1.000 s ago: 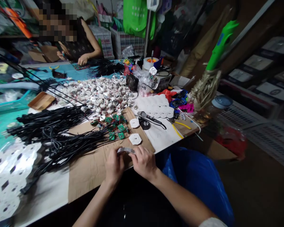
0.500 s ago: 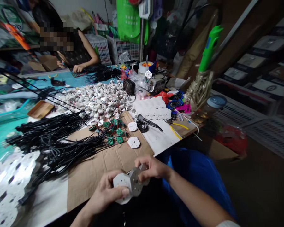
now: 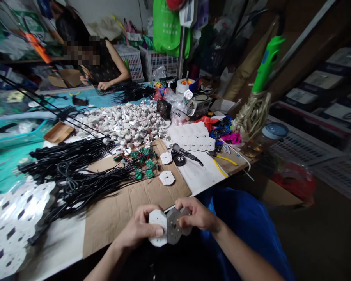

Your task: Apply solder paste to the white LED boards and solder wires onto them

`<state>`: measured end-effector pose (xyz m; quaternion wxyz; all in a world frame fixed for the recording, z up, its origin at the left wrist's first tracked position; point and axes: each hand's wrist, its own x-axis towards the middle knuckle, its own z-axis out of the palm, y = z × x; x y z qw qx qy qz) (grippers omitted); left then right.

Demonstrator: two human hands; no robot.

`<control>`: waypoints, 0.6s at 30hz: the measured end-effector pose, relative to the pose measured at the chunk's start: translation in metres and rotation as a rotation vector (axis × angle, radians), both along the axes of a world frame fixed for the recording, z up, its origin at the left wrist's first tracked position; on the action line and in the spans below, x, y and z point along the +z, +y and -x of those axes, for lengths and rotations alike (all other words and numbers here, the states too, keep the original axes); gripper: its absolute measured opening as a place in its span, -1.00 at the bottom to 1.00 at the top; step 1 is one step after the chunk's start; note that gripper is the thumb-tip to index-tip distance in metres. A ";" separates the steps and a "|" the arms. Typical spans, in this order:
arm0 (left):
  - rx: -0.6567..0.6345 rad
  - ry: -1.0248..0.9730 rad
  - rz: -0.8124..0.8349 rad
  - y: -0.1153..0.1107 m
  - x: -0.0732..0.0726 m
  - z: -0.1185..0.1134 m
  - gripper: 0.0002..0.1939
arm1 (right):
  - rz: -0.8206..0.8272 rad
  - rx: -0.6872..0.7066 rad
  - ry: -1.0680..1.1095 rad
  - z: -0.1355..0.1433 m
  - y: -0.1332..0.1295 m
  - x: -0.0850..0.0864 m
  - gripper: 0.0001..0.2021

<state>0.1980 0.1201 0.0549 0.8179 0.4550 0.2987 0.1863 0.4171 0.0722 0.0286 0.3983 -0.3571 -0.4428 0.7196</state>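
Note:
A strip of joined white octagonal circuit boards [image 3: 158, 236] is held between both hands, just off the table's front edge. My left hand [image 3: 139, 226] pinches the left board, thumb on its face. My right hand [image 3: 199, 214] grips the other end, which looks grey in shadow. The strip bends at the joint between the boards. Two separate white octagonal boards [image 3: 167, 178] lie on the cardboard [image 3: 119, 207] beyond my hands. Several small green circuit boards [image 3: 149, 164] with wires lie to their left.
Black cable bundles [image 3: 99, 183] and perforated white board sheets [image 3: 14, 226] cover the left side. Behind is a heap of small white parts [image 3: 125, 121]. A soldering iron [image 3: 185, 153] and yellow-handled pliers [image 3: 222, 164] lie right, above a blue bag [image 3: 248, 226]. A co-worker [image 3: 105, 66] sits opposite.
The held strip has come slightly up and to the right in view, its left board now turned more sideways. Both hands keep their grip. The whole view has shifted slightly.

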 end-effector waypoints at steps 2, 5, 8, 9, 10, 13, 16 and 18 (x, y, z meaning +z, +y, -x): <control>-0.005 -0.111 0.110 -0.003 -0.002 -0.012 -0.38 | 0.138 0.034 0.220 0.009 -0.006 -0.012 -0.40; 0.105 -0.066 -0.013 0.012 0.000 -0.036 -0.41 | 0.196 -0.089 0.340 0.005 -0.009 -0.020 -0.40; 0.348 0.149 -0.372 0.050 0.000 -0.069 -0.42 | 0.169 -0.365 0.278 -0.021 -0.009 -0.019 -0.50; 0.378 0.221 -0.470 0.064 -0.003 -0.082 -0.41 | 0.167 -0.429 0.252 -0.031 -0.010 -0.020 -0.51; 0.389 0.316 -0.555 0.076 -0.006 -0.094 -0.47 | 0.171 -0.477 0.227 -0.039 -0.011 -0.020 -0.53; 0.300 0.607 -0.816 0.099 -0.022 -0.125 -0.65 | 0.177 -0.565 0.189 -0.049 -0.018 -0.026 -0.53; 0.197 0.763 -1.033 0.103 -0.036 -0.139 -0.72 | 0.171 -0.569 0.178 -0.045 -0.026 -0.031 -0.55; 0.162 0.831 -1.167 0.102 -0.042 -0.137 -0.73 | 0.167 -0.536 0.153 -0.041 -0.029 -0.032 -0.56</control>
